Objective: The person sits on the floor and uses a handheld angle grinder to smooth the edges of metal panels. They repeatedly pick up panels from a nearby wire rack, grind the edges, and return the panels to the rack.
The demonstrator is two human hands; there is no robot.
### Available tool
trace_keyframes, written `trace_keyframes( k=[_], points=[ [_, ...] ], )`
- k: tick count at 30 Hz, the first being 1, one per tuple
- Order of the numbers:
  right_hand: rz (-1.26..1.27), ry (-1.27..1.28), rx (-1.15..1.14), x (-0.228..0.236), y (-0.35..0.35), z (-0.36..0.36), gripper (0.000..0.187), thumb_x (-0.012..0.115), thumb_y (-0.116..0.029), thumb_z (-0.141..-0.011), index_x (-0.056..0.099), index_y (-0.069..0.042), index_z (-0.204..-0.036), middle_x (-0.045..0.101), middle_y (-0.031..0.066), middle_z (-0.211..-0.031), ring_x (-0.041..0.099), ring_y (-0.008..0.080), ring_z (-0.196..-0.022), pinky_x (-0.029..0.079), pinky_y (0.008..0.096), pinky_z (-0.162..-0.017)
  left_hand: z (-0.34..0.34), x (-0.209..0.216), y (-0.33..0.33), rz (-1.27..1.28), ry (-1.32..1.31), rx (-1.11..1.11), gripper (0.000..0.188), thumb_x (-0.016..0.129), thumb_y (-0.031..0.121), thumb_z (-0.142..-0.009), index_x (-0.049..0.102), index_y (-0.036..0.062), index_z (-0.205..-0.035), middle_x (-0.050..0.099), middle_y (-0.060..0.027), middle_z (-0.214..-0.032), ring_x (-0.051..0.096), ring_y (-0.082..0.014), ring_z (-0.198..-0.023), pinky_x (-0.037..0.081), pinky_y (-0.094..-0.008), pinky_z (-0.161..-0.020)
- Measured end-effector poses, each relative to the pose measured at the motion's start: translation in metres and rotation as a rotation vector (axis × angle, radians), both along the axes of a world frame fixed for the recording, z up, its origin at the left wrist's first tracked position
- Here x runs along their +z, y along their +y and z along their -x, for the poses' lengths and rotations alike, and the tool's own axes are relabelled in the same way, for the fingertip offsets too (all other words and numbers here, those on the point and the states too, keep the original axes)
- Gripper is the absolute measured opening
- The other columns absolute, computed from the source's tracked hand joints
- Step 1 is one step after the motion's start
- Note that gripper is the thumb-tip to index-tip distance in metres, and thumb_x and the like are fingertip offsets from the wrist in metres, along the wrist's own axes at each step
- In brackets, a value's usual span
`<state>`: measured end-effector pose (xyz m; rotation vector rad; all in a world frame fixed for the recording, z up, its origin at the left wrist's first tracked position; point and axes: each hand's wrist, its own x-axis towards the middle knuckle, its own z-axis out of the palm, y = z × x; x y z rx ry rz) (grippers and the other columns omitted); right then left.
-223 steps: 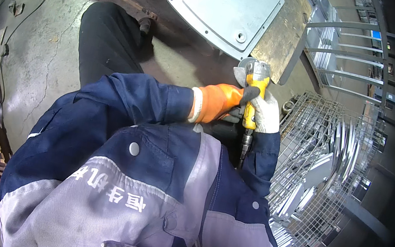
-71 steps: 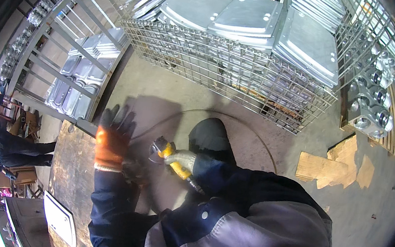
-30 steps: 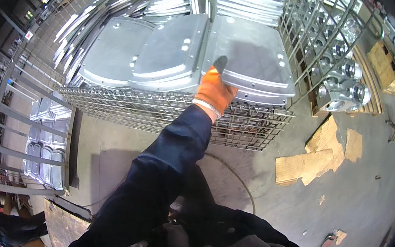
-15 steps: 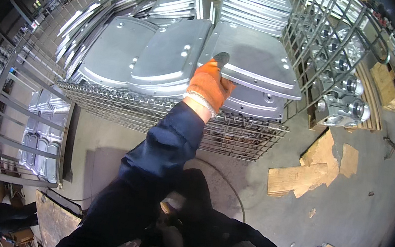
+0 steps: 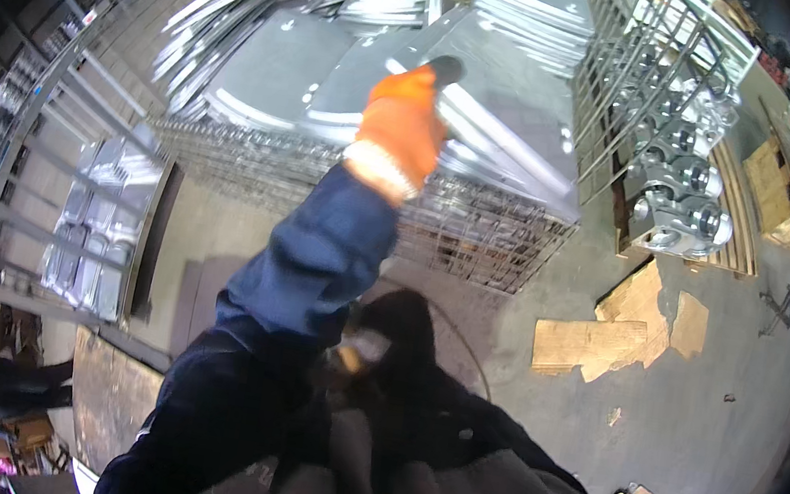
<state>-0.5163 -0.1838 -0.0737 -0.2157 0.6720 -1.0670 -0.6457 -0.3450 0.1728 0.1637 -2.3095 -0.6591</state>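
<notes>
My left hand [image 5: 401, 129], in an orange glove with a dark fingertip area, is closed on the near left edge of a flat grey metal plate [image 5: 513, 87]. The plate is tilted and slightly blurred, with a bright bevelled edge facing me. It is over the right part of a wire mesh basket [image 5: 506, 248]. Left of the hand, more of these plates [image 5: 273, 73] lean and lie in the basket. A stack of plates [image 5: 537, 14] rises behind the held one. My right hand does not show.
Shiny cast metal parts [image 5: 673, 210] stand on a wooden pallet right of the basket. Torn cardboard [image 5: 593, 346] lies on the floor there. At left is a metal-railed crate [image 5: 15, 219] with more plates. A wooden board [image 5: 106, 398] is at lower left.
My left hand has shifted slightly left and up in the picture. The plate in its grip has turned and tilted from its earlier position. The view has also moved a little.
</notes>
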Motion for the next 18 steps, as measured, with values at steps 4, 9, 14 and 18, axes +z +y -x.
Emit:
trace_keyframes(
  k=[4,9,14,18],
  points=[
    [-0.005,0.036,0.010,-0.010,-0.007,-0.012,0.027,0.067,-0.020,-0.085,0.058,-0.002,-0.103,0.064,0.0112,-0.091,0.064,0.0223,-0.079,0.054,0.0309,-0.071,-0.124,-0.009,-0.003,-0.204,0.147,0.014,0.045,0.064,-0.006,-0.071,0.061,0.0013,-0.115,0.064,-0.0170,-0.114,0.062,-0.0292,-0.108,0.049,-0.0344,-0.093],
    [-0.072,-0.006,0.080,-0.032,-0.018,-0.037,0.027,0.067,-0.020,-0.085,0.058,-0.002,-0.104,0.064,0.0117,-0.092,0.065,0.0229,-0.080,0.055,0.0312,-0.072,-0.321,-0.005,0.010,-1.539,0.756,-0.188,0.030,0.054,0.006,-0.093,0.058,0.0010,-0.122,0.063,-0.0133,-0.119,0.061,-0.0268,-0.107,0.049,-0.0387,-0.094],
    [-0.100,-0.066,0.193,-0.049,-0.039,-0.074,0.027,0.067,-0.019,-0.086,0.057,-0.002,-0.104,0.064,0.0123,-0.094,0.065,0.0235,-0.081,0.055,0.0316,-0.073,-0.510,-0.037,0.072,-0.405,0.498,0.818,0.034,0.053,0.005,-0.087,0.055,-0.0022,-0.120,0.063,-0.0177,-0.113,0.061,-0.0288,-0.105,0.048,-0.0396,-0.093],
    [-0.070,-0.044,0.426,-0.045,-0.055,-0.081,0.030,0.068,-0.014,-0.081,0.056,-0.002,-0.106,0.061,0.0118,-0.097,0.063,0.0256,-0.092,0.055,0.0355,-0.079,-0.599,-0.085,0.110,-0.726,0.926,0.879,0.030,0.061,0.018,-0.088,0.059,-0.0019,-0.110,0.062,-0.0111,-0.099,0.060,-0.0216,-0.092,0.049,-0.0331,-0.082]
  ],
)
